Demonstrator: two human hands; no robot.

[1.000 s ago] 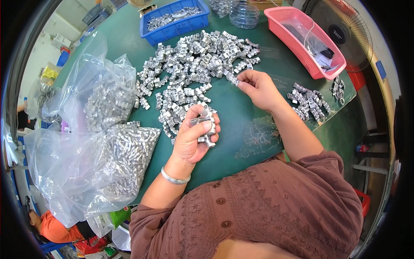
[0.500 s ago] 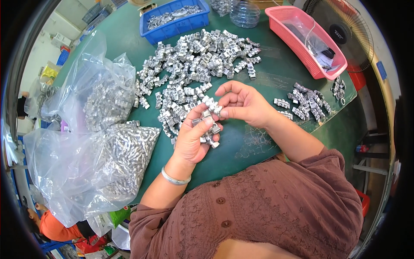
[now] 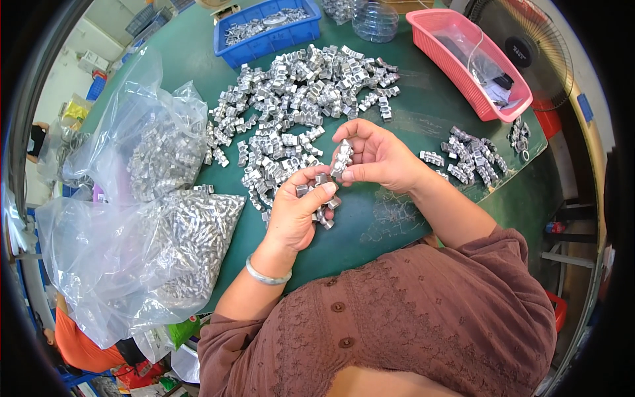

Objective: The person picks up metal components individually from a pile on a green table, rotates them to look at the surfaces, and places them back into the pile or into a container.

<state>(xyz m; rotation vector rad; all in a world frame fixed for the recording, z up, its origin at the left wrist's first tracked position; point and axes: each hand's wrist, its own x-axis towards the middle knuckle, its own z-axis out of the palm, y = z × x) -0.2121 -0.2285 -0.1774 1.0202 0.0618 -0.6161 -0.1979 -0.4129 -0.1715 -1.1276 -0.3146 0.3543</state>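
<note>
My right hand (image 3: 378, 157) pinches a short silvery metal piece with a row of lobes (image 3: 342, 159) between thumb and fingers, holding it tilted upward. Just below and to the left, my left hand (image 3: 299, 208) is closed round several similar metal pieces (image 3: 323, 197), the thumb lying across them. The two hands are close together over the near side of a big loose pile of such metal pieces (image 3: 297, 92) on the green table (image 3: 390, 225). A smaller group of the metal pieces (image 3: 473, 155) lies to the right of my right hand.
Clear plastic bags (image 3: 126, 264) full of metal pieces stand on the left. A blue crate (image 3: 268, 46) with small metal parts and a clear plastic jar (image 3: 375, 23) are at the back. A pink basket (image 3: 463, 73) sits at the far right, near a fan (image 3: 522, 53).
My right hand has drawn the lobed metal piece slightly away from my left hand and turned it more upright. My left hand still holds its pieces. A person at lower left has shifted.
</note>
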